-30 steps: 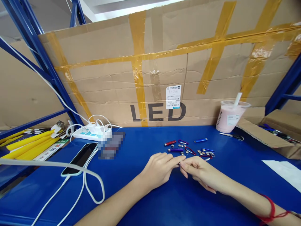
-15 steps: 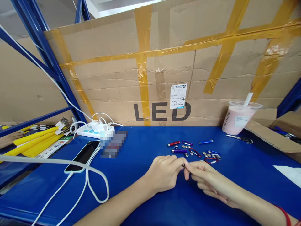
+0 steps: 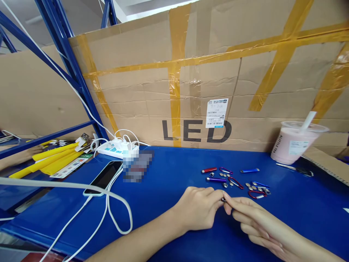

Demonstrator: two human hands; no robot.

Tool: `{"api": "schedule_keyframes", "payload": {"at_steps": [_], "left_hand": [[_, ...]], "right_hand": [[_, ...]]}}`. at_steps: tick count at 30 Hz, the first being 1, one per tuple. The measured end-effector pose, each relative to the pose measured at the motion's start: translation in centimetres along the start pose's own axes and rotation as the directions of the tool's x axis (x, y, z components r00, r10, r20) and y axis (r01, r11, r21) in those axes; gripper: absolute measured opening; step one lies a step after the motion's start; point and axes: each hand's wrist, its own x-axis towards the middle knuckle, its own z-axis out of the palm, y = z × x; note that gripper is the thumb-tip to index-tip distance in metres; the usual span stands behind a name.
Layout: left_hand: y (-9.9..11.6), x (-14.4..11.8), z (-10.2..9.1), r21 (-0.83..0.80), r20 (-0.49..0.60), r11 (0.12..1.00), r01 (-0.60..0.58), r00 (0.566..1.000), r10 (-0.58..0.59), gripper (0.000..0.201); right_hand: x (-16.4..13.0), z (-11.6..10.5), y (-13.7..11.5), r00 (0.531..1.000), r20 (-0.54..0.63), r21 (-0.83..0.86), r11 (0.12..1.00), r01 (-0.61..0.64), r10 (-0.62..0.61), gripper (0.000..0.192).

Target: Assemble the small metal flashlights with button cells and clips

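Observation:
My left hand (image 3: 199,208) is curled closed, thumb and forefinger at the fingertips of my right hand (image 3: 249,214). Between them shows a small dark piece (image 3: 223,199) with a shiny edge, mostly covered by the fingers. My right thumb and forefinger pinch it while the other fingers bend loosely. Just beyond lie a purple metal tube (image 3: 216,180), a red tube (image 3: 209,170) and a blue tube (image 3: 250,170), like mini flashlight bodies. Among them are a red carabiner (image 3: 257,195), a second red carabiner (image 3: 236,183), a purple carabiner (image 3: 226,170) and several button cells (image 3: 250,186).
A pink drink cup (image 3: 296,143) with a straw stands at right, scissors (image 3: 294,169) before it. At left are a phone (image 3: 105,177), looping white cable (image 3: 128,207) and power strip (image 3: 113,149). A cardboard box (image 3: 141,98) walls the back. Another person's arm (image 3: 20,156) shows far left.
The view has swung left, so everything sits further right. Both hands stay together at the small dark piece, with little change in grip. Another person's arm has appeared at far left.

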Motion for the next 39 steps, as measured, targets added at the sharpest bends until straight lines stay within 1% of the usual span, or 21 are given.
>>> {"api": "schedule_keyframes", "payload": {"at_steps": [3,7,9,12,14,16,17,19,22,23,24,25,26,28,30,31,32,33,35,37,39], "left_hand": [[-0.1,0.0,-0.1,0.03,0.024,1.0,-0.003,1.0,0.002,0.021],[-0.2,-0.2,-0.1,0.124,0.014,0.991,-0.046,0.999,0.045,0.018],[-0.2,-0.2,0.0,0.169,-0.037,0.983,-0.073,0.996,0.08,0.016],[0.0,-0.3,0.3,0.222,-0.145,0.97,-0.101,0.98,0.135,0.014],[0.0,-0.3,0.4,0.242,-0.195,0.964,-0.109,0.968,0.158,0.012],[-0.1,-0.2,0.5,0.248,-0.219,0.963,-0.107,0.962,0.164,0.01],[-0.1,-0.2,0.6,0.25,-0.222,0.963,-0.103,0.962,0.161,0.01],[-0.3,-0.2,0.7,0.25,-0.216,0.964,-0.088,0.966,0.145,0.01],[-0.4,-0.3,0.9,0.241,-0.178,0.968,-0.071,0.977,0.116,0.01],[-0.4,-0.3,0.9,0.235,-0.163,0.969,-0.071,0.98,0.111,0.01],[-0.4,-0.4,0.9,0.227,-0.148,0.971,-0.071,0.983,0.106,0.01],[-0.4,-0.4,0.9,0.22,-0.134,0.973,-0.07,0.986,0.101,0.01],[-0.4,-0.4,0.8,0.212,-0.12,0.975,-0.069,0.988,0.096,0.011],[-0.4,-0.4,0.6,0.195,-0.085,0.978,-0.067,0.993,0.085,0.013],[-0.5,-0.4,0.3,0.174,-0.046,0.982,-0.07,0.996,0.079,0.015],[-0.5,-0.4,0.2,0.153,-0.03,0.986,-0.071,0.997,0.076,0.015],[-0.6,-0.3,0.2,0.134,-0.018,0.989,-0.065,0.997,0.068,0.016],[-0.6,-0.3,0.2,0.123,-0.014,0.989,-0.076,0.997,0.078,0.018],[-0.8,-0.2,0.3,0.115,-0.008,0.99,-0.078,0.997,0.08,0.019],[-0.9,-0.2,0.6,0.108,-0.01,0.99,-0.095,0.995,0.097,0.019],[-0.9,-0.1,0.8,0.105,-0.003,0.989,-0.102,0.995,0.103,0.019]], "right_hand": [[0.1,-0.1,0.1,1.0,0.017,0.04,0.999,0.002,-0.003,0.055],[0.4,-0.4,0.2,0.995,0.095,0.123,0.991,-0.045,0.034,0.043],[0.7,-0.7,0.3,0.989,0.143,0.198,0.977,-0.077,0.049,0.044],[1.0,-1.2,0.4,0.968,0.243,0.329,0.934,-0.138,0.057,0.058],[1.1,-1.4,0.3,0.941,0.334,0.418,0.887,-0.195,0.049,0.063],[1.1,-1.6,0.2,0.896,0.444,0.513,0.825,-0.239,-0.016,0.066],[1.1,-1.7,0.1,0.863,0.5,0.559,0.79,-0.252,-0.078,0.066],[1.3,-2.0,0.1,0.775,0.592,0.636,0.72,-0.279,-0.222,0.064],[1.8,-2.5,0.3,0.649,0.644,0.713,0.625,-0.316,-0.406,0.06],[2.0,-2.7,0.4,0.622,0.639,0.733,0.602,-0.316,-0.452,0.06],[2.1,-2.8,0.4,0.615,0.62,0.756,0.581,-0.301,-0.488,0.059],[2.2,-2.9,0.4,0.627,0.586,0.782,0.561,-0.271,-0.514,0.058],[2.3,-2.9,0.4,0.658,0.535,0.812,0.537,-0.228,-0.53,0.057],[2.2,-2.8,0.2,0.752,0.401,0.863,0.49,-0.119,-0.523,0.055],[2.0,-2.6,-0.2,0.823,0.307,0.871,0.489,-0.042,-0.478,0.054],[2.0,-2.5,-0.4,0.85,0.26,0.877,0.481,-0.009,-0.458,0.053],[1.9,-2.4,-0.6,0.898,0.201,0.879,0.476,0.011,-0.392,0.053],[1.9,-2.3,-0.8,0.929,0.14,0.882,0.47,0.041,-0.344,0.053],[2.0,-2.1,-1.1,0.958,0.015,0.878,0.462,0.124,-0.286,0.053],[2.0,-2.0,-1.3,0.965,-0.082,0.857,0.477,0.195,-0.248,0.054],[2.0,-1.7,-1.4,0.963,-0.138,0.836,0.495,0.238,-0.229,0.054]]}}
